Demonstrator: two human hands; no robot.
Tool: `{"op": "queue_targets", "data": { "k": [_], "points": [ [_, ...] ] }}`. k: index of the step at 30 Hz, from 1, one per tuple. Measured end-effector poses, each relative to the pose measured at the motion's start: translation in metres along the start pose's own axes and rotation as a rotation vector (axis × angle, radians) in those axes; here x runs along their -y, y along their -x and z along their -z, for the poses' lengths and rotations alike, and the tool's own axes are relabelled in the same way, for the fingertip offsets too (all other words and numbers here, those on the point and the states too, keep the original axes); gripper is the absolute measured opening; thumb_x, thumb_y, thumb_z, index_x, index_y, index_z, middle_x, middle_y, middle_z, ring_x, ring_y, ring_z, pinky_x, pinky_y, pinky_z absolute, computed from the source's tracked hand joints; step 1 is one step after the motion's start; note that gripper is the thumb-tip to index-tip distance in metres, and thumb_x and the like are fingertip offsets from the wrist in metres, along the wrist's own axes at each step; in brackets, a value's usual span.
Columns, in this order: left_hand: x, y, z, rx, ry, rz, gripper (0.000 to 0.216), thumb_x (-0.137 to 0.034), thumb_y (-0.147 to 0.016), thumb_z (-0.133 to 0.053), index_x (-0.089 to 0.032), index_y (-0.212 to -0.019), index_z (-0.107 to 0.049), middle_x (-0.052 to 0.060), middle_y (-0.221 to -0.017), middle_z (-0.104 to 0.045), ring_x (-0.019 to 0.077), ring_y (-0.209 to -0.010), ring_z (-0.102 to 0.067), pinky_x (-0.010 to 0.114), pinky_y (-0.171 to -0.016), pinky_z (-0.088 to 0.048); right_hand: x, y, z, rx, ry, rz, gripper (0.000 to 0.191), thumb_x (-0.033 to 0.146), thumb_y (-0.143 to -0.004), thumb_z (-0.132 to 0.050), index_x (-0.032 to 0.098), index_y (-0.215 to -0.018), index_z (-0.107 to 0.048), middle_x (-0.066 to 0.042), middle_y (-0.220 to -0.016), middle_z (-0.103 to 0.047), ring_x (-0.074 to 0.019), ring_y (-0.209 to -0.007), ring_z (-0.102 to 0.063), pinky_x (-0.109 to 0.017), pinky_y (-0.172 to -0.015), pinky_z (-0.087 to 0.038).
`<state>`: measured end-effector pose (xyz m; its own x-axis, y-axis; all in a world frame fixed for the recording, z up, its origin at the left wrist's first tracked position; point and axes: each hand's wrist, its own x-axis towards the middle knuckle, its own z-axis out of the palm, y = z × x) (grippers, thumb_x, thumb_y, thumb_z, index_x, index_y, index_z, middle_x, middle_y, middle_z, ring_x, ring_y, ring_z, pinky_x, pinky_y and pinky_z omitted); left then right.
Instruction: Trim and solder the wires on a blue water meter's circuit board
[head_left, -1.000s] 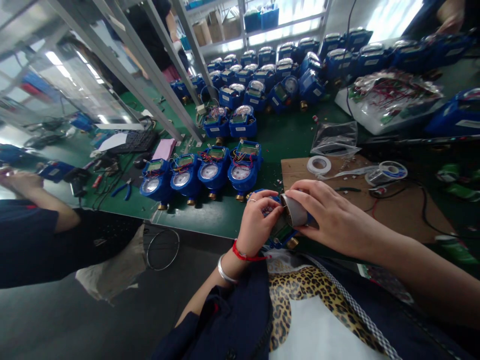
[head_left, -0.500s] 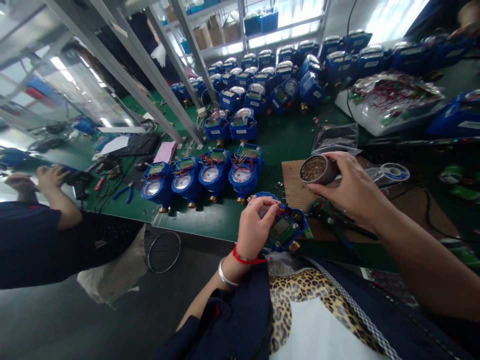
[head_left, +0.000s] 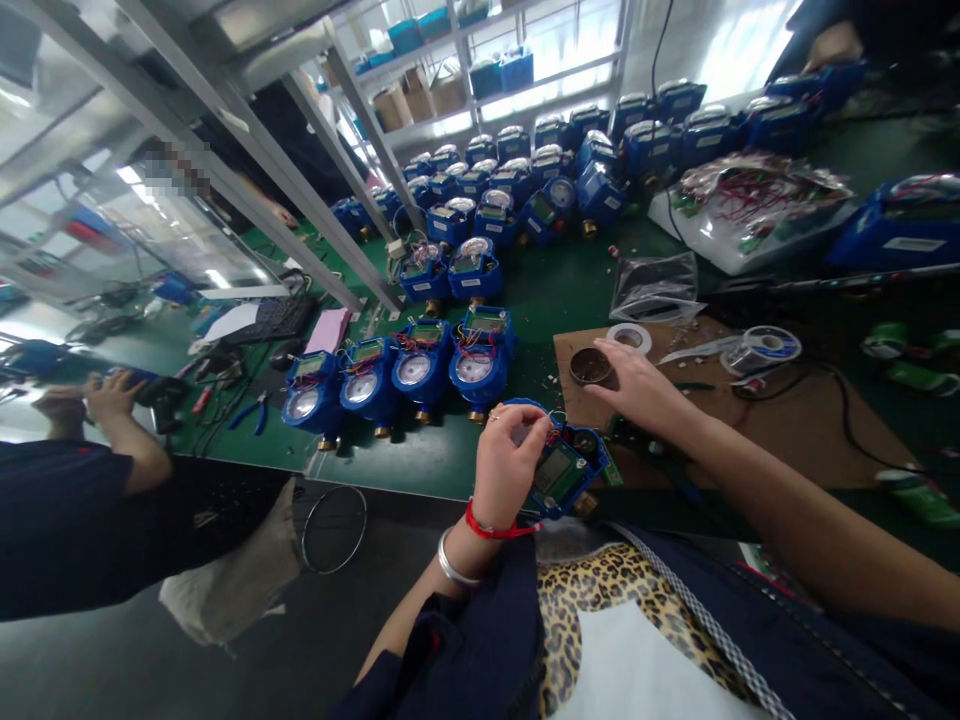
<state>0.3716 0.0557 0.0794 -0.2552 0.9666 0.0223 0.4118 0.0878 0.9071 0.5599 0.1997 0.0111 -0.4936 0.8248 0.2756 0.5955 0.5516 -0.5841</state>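
My right hand (head_left: 637,382) is closed around the side of a small round tin (head_left: 592,366), whose dark brown inside shows from above. The tin is over the near left part of a cardboard sheet (head_left: 817,430). My left hand (head_left: 511,455) is in a pinch at the top of a blue water meter (head_left: 562,475) at the table's near edge. Thin red wires show beside its fingertips, but what the pinch holds is hidden. This meter has a display on a green board and a brass end.
Several blue meters (head_left: 477,370) stand in a row to the left, more behind. A tape roll (head_left: 628,338), a solder spool (head_left: 771,345) and a clear bag (head_left: 654,285) lie near the tin. Blue pliers (head_left: 259,412) and a co-worker's hands (head_left: 112,395) are at left.
My right hand has moved left and lowered the tin toward the cardboard, uncovering the tape roll. The left hand keeps its pinch at the meter. The camera view has shifted slightly.
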Motion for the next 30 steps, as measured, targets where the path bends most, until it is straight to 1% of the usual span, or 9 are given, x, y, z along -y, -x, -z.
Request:
{"op": "queue_targets", "data": {
  "k": [3,8,11,15,18,23,24,27,30],
  "points": [
    [0.000,0.000,0.000,0.006,-0.006,0.001,0.019,-0.033,-0.090,-0.054,-0.018,-0.085,-0.065,0.007,-0.092,-0.068,0.0214,-0.096,-0.060,0.036,-0.094,-0.043,0.041,0.016,0.016,-0.001,-0.195,0.076,0.031,0.031,-0.090,-0.056,0.019,-0.118,-0.059,-0.009,-0.114,-0.065,-0.0217,-0.098,-0.064,-0.039,-0.091,-0.051],
    [-0.003,0.000,0.000,-0.008,-0.030,0.001,0.018,-0.033,-0.089,-0.055,-0.018,-0.083,-0.064,0.006,-0.091,-0.069,0.0211,-0.096,-0.061,0.039,-0.102,-0.037,0.076,0.027,0.015,-0.030,-0.277,0.224,0.009,0.024,-0.090,-0.058,0.021,-0.095,-0.064,-0.006,-0.099,-0.067,-0.0192,-0.094,-0.063,-0.035,-0.087,-0.051],
    [-0.005,0.000,-0.001,-0.014,-0.048,-0.013,0.017,-0.032,-0.088,-0.056,-0.019,-0.082,-0.065,0.004,-0.088,-0.070,0.0196,-0.092,-0.062,0.041,-0.107,-0.032,0.076,0.028,0.010,-0.053,-0.268,0.303,0.010,0.022,-0.091,-0.055,0.021,-0.090,-0.065,-0.005,-0.093,-0.068,-0.0179,-0.088,-0.063,-0.034,-0.083,-0.052],
    [-0.005,0.000,-0.002,-0.019,-0.053,-0.013,0.017,-0.034,-0.088,-0.056,-0.020,-0.084,-0.066,0.003,-0.087,-0.069,0.0187,-0.088,-0.062,0.040,-0.105,-0.035,0.069,0.033,0.022,-0.108,-0.244,0.289,0.021,0.022,-0.090,-0.057,0.022,-0.109,-0.065,-0.007,-0.111,-0.067,-0.0195,-0.104,-0.062,-0.037,-0.094,-0.050],
    [-0.002,0.000,-0.004,-0.024,-0.051,-0.003,0.019,-0.036,-0.089,-0.055,-0.020,-0.087,-0.066,0.003,-0.091,-0.068,0.0185,-0.087,-0.062,0.038,-0.099,-0.040,0.042,0.035,0.046,-0.234,-0.255,0.086,0.025,0.024,-0.089,-0.058,0.023,-0.113,-0.065,-0.006,-0.117,-0.066,-0.0198,-0.107,-0.062,-0.038,-0.097,-0.050],
    [-0.001,0.002,-0.007,-0.050,-0.068,-0.009,0.021,-0.037,-0.090,-0.053,-0.020,-0.086,-0.065,0.002,-0.089,-0.067,0.0179,-0.086,-0.062,0.040,-0.105,-0.037,-0.066,0.022,0.105,-0.722,-0.740,-0.745,0.006,0.019,-0.087,-0.058,0.016,-0.090,-0.062,-0.005,-0.087,-0.069,-0.0126,-0.073,-0.068,-0.026,-0.066,-0.056],
    [-0.001,0.002,-0.007,-0.058,-0.070,-0.016,0.020,-0.037,-0.090,-0.053,-0.021,-0.086,-0.065,0.001,-0.088,-0.068,0.0174,-0.085,-0.062,0.041,-0.108,-0.033,-0.089,0.018,0.117,-0.725,-0.760,-0.820,0.006,0.014,-0.087,-0.055,0.014,-0.082,-0.059,-0.006,-0.078,-0.067,-0.0119,-0.067,-0.066,-0.026,-0.062,-0.055],
    [-0.001,0.003,-0.007,-0.077,-0.073,-0.039,0.019,-0.036,-0.089,-0.055,-0.021,-0.083,-0.065,0.000,-0.084,-0.069,0.0162,-0.084,-0.062,0.042,-0.116,-0.023,-0.138,0.005,0.140,-0.729,-0.728,-0.887,0.020,0.008,-0.086,-0.052,0.015,-0.067,-0.051,-0.002,-0.059,-0.059,-0.0088,-0.053,-0.060,-0.023,-0.053,-0.049],
    [-0.002,0.003,-0.006,-0.089,-0.070,-0.053,0.018,-0.035,-0.088,-0.056,-0.021,-0.082,-0.065,0.000,-0.085,-0.070,0.0162,-0.085,-0.063,0.041,-0.118,-0.019,-0.151,-0.009,0.147,-0.729,-0.659,-0.825,0.026,0.003,-0.079,-0.059,0.017,-0.059,-0.048,0.001,-0.051,-0.054,-0.0086,-0.047,-0.055,-0.024,-0.048,-0.046]
  ]
}}
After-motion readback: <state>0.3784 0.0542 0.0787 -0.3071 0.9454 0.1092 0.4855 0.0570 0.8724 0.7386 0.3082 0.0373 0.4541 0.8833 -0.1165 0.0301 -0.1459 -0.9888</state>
